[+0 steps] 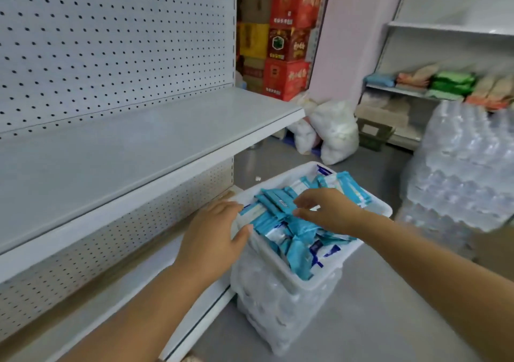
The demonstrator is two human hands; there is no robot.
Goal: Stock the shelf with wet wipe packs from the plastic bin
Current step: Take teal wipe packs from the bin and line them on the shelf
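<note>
In the head view, a white plastic bin [289, 306] stands on the grey floor [375, 320] at lower centre. It sits just beside the base of a grey shelf unit, whose broad shelf [139, 150] crosses the left half of the frame under a perforated back panel [111, 41]. The wet wipe packs [297, 247], blue and white, are heaped in the bin to above its rim, lying at mixed angles. The left hand [214, 233] lies over the bin's left rim, fingers [230, 208] pressed together and bent down onto the packs there, the thumb at the near corner. Whether it grips packs or only rests on them cannot be told. The right hand [331, 211] reaches in from the right above the heap. Its forefinger and thumb pinch the end of the top pack [278, 203], and its other fingers are loosely bent behind. At upper centre red cartons [289, 41] are stacked against a wall, with white sacks [333, 136] on the floor below them. Shrink-wrapped water bottles [459, 167] are piled at the right edge. A far shelf [403, 90] at upper right carries coloured packets [450, 83].
</note>
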